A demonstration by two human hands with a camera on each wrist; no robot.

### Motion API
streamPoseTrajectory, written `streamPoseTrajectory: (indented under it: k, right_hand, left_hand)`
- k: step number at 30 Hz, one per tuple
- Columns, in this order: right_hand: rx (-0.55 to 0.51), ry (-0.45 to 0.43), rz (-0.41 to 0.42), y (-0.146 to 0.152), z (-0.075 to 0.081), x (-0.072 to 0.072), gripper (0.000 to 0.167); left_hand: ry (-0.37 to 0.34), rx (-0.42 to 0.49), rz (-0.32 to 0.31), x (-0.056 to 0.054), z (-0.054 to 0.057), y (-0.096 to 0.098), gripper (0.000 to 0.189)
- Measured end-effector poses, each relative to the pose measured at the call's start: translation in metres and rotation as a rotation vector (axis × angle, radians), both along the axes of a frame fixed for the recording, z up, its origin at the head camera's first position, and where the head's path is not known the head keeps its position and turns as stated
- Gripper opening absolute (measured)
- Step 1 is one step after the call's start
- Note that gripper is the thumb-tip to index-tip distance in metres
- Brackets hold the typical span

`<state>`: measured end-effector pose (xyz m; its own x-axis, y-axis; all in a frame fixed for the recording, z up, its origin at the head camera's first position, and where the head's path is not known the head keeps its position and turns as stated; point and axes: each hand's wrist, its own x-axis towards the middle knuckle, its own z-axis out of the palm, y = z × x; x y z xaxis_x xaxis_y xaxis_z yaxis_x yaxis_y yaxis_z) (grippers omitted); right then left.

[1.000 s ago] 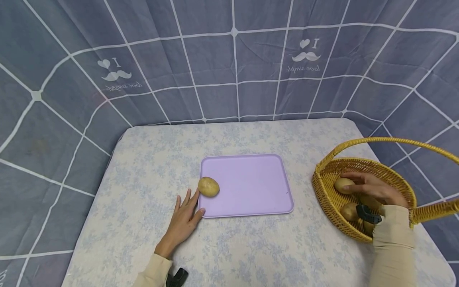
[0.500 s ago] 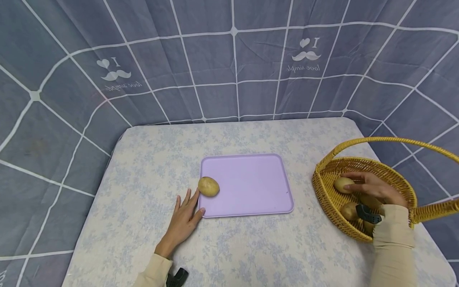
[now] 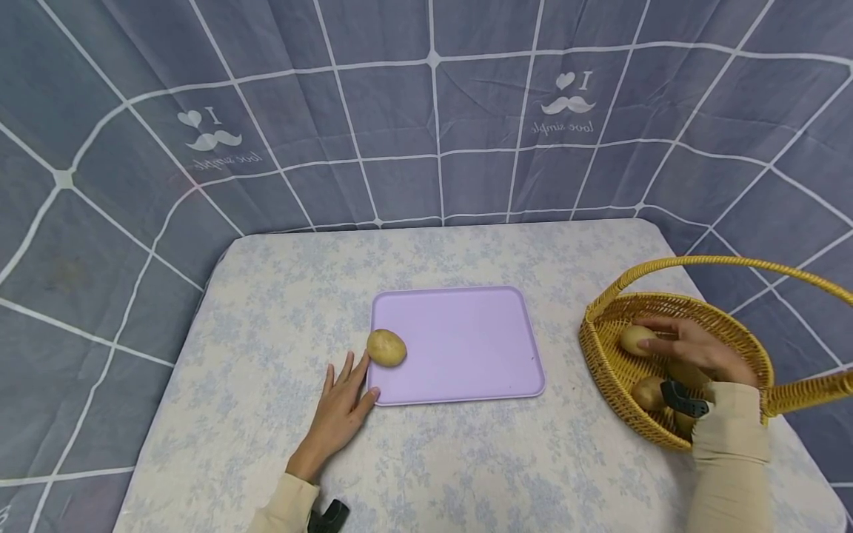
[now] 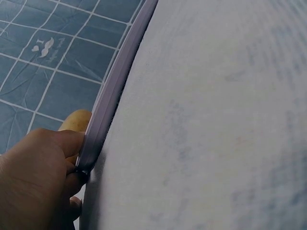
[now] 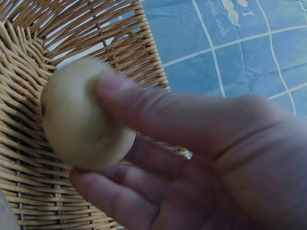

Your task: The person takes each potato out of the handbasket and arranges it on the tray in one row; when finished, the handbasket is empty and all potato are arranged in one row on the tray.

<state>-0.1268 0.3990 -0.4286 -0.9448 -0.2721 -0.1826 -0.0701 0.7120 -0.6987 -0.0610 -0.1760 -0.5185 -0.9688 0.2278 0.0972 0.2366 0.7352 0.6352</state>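
In the wicker basket (image 3: 609, 370) on the right, my right hand (image 3: 700, 352) holds a pale potato (image 3: 636, 340) between thumb and fingers. The right wrist view shows that potato (image 5: 79, 117) with the thumb pressed on its side and the fingers curled beneath. My left hand (image 3: 338, 407) lies with fingers spread at the near left corner of the lilac tray (image 3: 466, 344), its thumb at the rim. Another potato (image 3: 386, 348) rests on the tray's left edge, right by the left index fingertip. From the left wrist, the left hand (image 4: 36, 177) touches the tray's rim (image 4: 110, 91).
More potatoes lie in the basket, one (image 3: 649, 394) partly beside the right wrist strap. The basket's tall handle (image 3: 726, 260) arches over the right hand. A floral cloth (image 3: 466, 466) covers the table, and a grey-blue checked curtain (image 3: 400, 111) hangs behind it.
Almost nothing differs. The right hand and its potato have shifted very slightly left within the basket; the left hand stays at the tray.
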Motion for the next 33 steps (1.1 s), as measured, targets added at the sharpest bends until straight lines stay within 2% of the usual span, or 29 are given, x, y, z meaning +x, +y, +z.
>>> streamPoseTrajectory:
  k: [6, 14, 19, 26, 33]
  right_hand:
    - [-0.071, 0.000, -0.007, -0.003, 0.008, -0.001, 0.050]
    - [-0.083, 0.073, -0.002, -0.006, 0.019, -0.003, 0.047]
    - [-0.065, 0.073, -0.029, -0.009, 0.026, -0.002, 0.050]
    - [-0.016, 0.068, -0.104, -0.016, 0.042, 0.008, 0.053]
    - [-0.042, 0.082, -0.163, -0.028, 0.060, 0.022, 0.053]
  left_hand:
    - [-0.001, -0.002, 0.000, 0.000, 0.000, 0.000, 0.065]
    - [-0.010, 0.003, -0.003, 0.000, 0.001, 0.000, 0.065]
    - [-0.011, 0.006, -0.001, 0.001, 0.002, 0.000, 0.065]
    - [-0.010, 0.006, 0.001, 0.000, 0.003, 0.000, 0.065]
    - [-0.004, 0.004, 0.000, 0.000, 0.004, 0.000, 0.065]
